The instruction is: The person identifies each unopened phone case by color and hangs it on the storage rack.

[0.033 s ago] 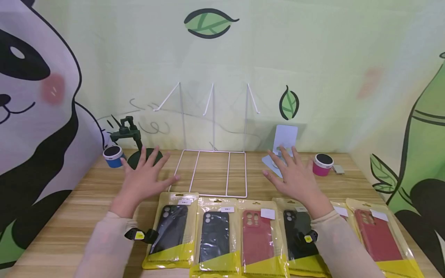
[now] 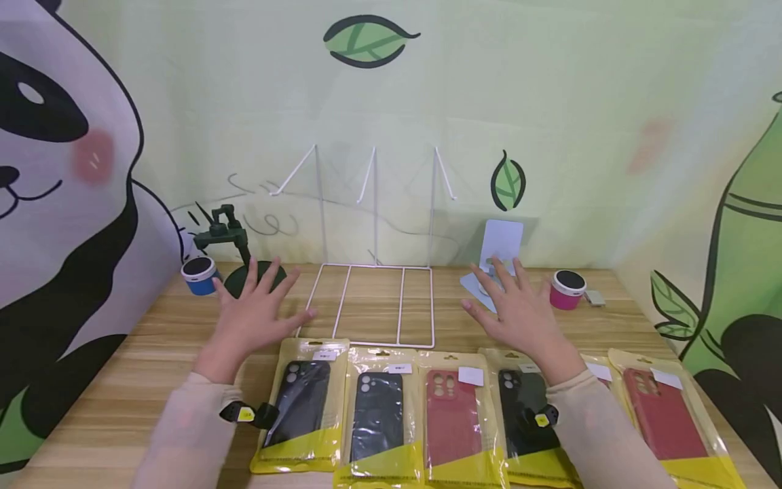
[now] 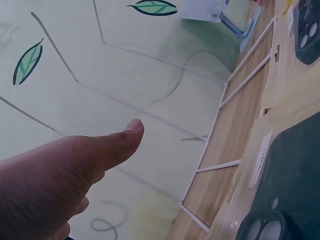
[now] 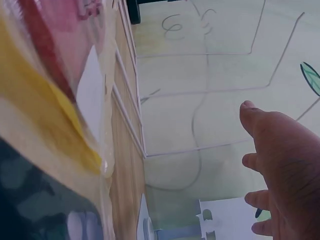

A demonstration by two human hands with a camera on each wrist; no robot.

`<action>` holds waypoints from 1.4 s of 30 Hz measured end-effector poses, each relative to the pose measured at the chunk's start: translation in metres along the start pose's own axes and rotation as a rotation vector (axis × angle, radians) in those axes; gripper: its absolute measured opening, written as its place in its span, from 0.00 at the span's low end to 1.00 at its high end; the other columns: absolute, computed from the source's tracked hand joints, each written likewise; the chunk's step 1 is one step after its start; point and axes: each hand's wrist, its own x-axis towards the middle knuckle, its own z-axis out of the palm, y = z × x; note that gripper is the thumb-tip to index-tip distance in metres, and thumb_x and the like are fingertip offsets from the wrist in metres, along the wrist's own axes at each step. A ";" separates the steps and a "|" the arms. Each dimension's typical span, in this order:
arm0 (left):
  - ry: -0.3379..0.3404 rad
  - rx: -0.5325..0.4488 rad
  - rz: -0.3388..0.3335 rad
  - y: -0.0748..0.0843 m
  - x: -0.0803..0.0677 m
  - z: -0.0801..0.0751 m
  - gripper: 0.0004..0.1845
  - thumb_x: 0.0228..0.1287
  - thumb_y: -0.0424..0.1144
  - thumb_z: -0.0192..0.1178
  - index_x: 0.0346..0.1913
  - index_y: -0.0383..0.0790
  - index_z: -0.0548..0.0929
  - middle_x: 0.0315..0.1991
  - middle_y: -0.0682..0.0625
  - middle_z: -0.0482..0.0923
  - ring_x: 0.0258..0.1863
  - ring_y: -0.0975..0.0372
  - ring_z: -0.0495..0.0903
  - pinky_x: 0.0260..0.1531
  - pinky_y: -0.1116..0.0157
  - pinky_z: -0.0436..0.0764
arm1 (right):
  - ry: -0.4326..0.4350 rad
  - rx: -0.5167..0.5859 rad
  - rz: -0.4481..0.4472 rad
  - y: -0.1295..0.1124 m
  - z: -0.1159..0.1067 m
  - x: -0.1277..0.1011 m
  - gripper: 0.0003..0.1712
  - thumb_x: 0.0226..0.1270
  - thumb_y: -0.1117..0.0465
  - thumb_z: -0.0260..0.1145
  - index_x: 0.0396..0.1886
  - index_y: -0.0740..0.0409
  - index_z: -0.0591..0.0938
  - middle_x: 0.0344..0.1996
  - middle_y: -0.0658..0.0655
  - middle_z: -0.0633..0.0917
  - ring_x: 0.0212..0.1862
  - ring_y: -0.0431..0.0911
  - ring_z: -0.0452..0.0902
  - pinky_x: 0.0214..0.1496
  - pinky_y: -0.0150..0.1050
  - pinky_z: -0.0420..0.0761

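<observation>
Bagged phone cases (image 2: 452, 421) lie in a row along the near side of the worktop (image 2: 122, 401), a white wire rack (image 2: 377, 265) just behind them, against the backdrop (image 2: 427, 95). No change is found against the preceding head picture; in judgement, handling has not begun. The left grip (image 2: 250, 319) is spread wide and holds nothing; the right grip (image 2: 525, 319) likewise. Surface: wood-grained. A blue speaker (image 2: 199, 276) and a dark green stand (image 2: 222, 235) sit at back left; a pale blue stand (image 2: 502, 239) and a pink speaker (image 2: 567, 292) at back right. Room: pale green, printed with leaves (image 2: 369, 45), a panda figure (image 2: 104, 88) at left.
</observation>
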 end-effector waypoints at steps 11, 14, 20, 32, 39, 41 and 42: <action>0.024 0.010 -0.016 -0.013 -0.009 0.001 0.54 0.57 0.84 0.38 0.81 0.57 0.52 0.81 0.42 0.39 0.77 0.38 0.27 0.54 0.28 0.13 | -0.029 0.009 -0.002 -0.009 0.006 0.003 0.47 0.69 0.23 0.43 0.80 0.39 0.59 0.80 0.63 0.52 0.78 0.68 0.37 0.63 0.83 0.32; 0.008 -0.096 0.006 -0.015 -0.004 0.001 0.51 0.61 0.80 0.42 0.81 0.55 0.53 0.81 0.43 0.42 0.78 0.40 0.33 0.62 0.28 0.23 | -0.023 0.055 -0.048 -0.016 0.005 0.004 0.45 0.71 0.26 0.48 0.79 0.45 0.62 0.79 0.63 0.55 0.78 0.69 0.42 0.64 0.83 0.41; -0.088 -0.510 0.043 -0.027 0.013 0.029 0.38 0.73 0.62 0.53 0.77 0.44 0.65 0.74 0.39 0.64 0.73 0.42 0.61 0.70 0.39 0.60 | -0.157 0.468 -0.279 -0.072 -0.004 0.004 0.29 0.75 0.48 0.62 0.66 0.61 0.77 0.64 0.62 0.78 0.65 0.59 0.73 0.65 0.59 0.73; -0.051 -0.610 0.034 -0.041 0.012 0.097 0.35 0.69 0.52 0.63 0.74 0.41 0.69 0.72 0.42 0.67 0.73 0.46 0.63 0.71 0.44 0.60 | -0.379 0.447 -0.347 -0.212 0.048 0.052 0.29 0.69 0.50 0.69 0.59 0.67 0.80 0.52 0.64 0.84 0.53 0.54 0.81 0.57 0.46 0.80; -0.058 -0.610 -0.003 -0.038 0.011 0.096 0.37 0.68 0.57 0.63 0.75 0.47 0.68 0.74 0.44 0.65 0.74 0.48 0.61 0.72 0.44 0.59 | -0.355 0.454 -0.251 -0.220 0.074 0.053 0.26 0.64 0.46 0.73 0.54 0.59 0.83 0.49 0.61 0.82 0.49 0.51 0.78 0.53 0.46 0.80; -0.059 -0.613 -0.022 -0.041 0.011 0.094 0.36 0.68 0.56 0.63 0.75 0.48 0.68 0.74 0.46 0.65 0.75 0.48 0.60 0.72 0.43 0.59 | -0.348 0.472 -0.239 -0.222 0.077 0.055 0.26 0.63 0.46 0.74 0.53 0.58 0.83 0.49 0.60 0.81 0.49 0.51 0.76 0.53 0.46 0.79; -0.063 -0.611 -0.033 -0.042 0.010 0.093 0.36 0.68 0.56 0.63 0.75 0.49 0.68 0.74 0.46 0.65 0.75 0.48 0.60 0.72 0.43 0.58 | -0.347 0.477 -0.236 -0.222 0.078 0.057 0.27 0.62 0.45 0.74 0.52 0.59 0.83 0.48 0.59 0.81 0.49 0.51 0.76 0.53 0.46 0.79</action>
